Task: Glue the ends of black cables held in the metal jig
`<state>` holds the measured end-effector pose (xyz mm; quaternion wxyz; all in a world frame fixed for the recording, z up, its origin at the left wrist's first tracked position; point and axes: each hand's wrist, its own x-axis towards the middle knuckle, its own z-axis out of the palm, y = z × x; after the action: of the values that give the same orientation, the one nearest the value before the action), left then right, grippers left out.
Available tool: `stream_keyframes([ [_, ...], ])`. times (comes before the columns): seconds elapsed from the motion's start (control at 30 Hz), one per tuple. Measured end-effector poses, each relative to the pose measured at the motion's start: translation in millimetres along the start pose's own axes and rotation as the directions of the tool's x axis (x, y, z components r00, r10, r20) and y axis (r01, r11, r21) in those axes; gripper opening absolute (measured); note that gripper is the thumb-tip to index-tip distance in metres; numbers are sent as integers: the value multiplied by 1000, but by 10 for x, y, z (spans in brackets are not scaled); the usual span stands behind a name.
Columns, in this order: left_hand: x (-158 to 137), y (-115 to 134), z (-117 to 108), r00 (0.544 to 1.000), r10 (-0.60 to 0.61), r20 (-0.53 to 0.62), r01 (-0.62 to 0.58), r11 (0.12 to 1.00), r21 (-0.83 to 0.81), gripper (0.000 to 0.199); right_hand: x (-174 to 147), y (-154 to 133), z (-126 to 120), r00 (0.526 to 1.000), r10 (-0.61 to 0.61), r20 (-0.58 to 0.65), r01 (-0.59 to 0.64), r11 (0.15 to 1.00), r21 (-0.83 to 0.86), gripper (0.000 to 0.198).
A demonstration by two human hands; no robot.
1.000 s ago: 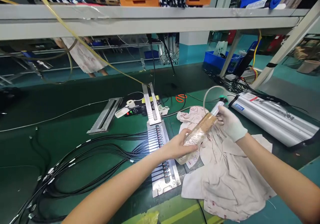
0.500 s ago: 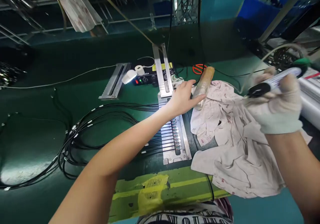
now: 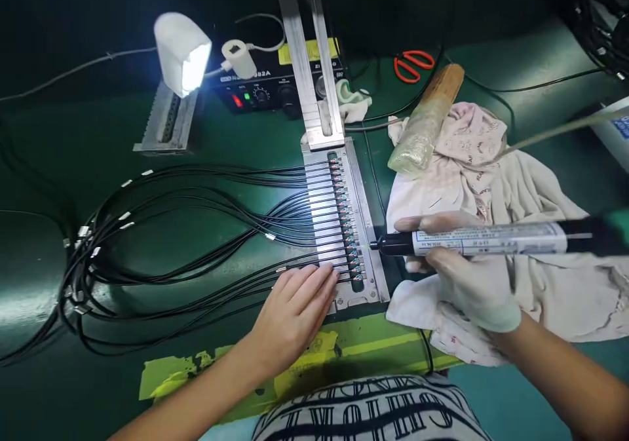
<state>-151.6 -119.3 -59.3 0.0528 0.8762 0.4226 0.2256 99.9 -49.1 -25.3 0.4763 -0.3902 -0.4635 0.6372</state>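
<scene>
Right hand [image 3: 472, 287] gripping syringe [image 3: 486, 239] — tip over metal plate [image 3: 363, 205]; left hand [image 3: 297, 313], fingers extended, over cables [image 3: 268, 223].

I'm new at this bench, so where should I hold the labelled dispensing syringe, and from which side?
Probably best to take the dispensing syringe by its labelled barrel, just behind the black nose, coming from the near right, as the right hand's grip shows. The barrel is straight and roughly level, and its slim tip points left toward the row of cable ends, so this leaves the tip free.
</scene>
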Motion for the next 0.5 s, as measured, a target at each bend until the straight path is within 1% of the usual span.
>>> stream_keyframes([
  [0.07,-2,-12,29,1000,-2,-5,2,1000,4,29,-68,100,10,999,-37,-14,36,999,-40,19],
  [0.13,5,-33,34,1000,0,-22,0,1000,0,26,-125,157,-5,995,-92,30,94,993,-79,24],
  [0.2,5,-49,31,999,-7,-37,7,1000,-12,25,-163,165,-31,980,-173,96,189,965,-184,28],
  [0.27,-2,-57,30,999,-18,-38,17,999,-34,24,-180,143,-61,953,-242,180,293,887,-356,29],
  [0.33,-12,-64,34,999,-27,-28,25,997,-67,24,-181,122,-92,925,-278,258,375,777,-506,27],
  [0.37,-17,-68,37,999,-30,-23,28,996,-86,25,-176,115,-107,909,-296,294,414,727,-548,26],
  [0.43,-23,-79,44,999,-40,-20,37,992,-121,26,-160,110,-137,870,-335,362,491,653,-577,25],
  [0.5,-24,-89,50,999,-48,-24,44,989,-143,28,-135,107,-155,838,-336,430,541,617,-572,23],
])
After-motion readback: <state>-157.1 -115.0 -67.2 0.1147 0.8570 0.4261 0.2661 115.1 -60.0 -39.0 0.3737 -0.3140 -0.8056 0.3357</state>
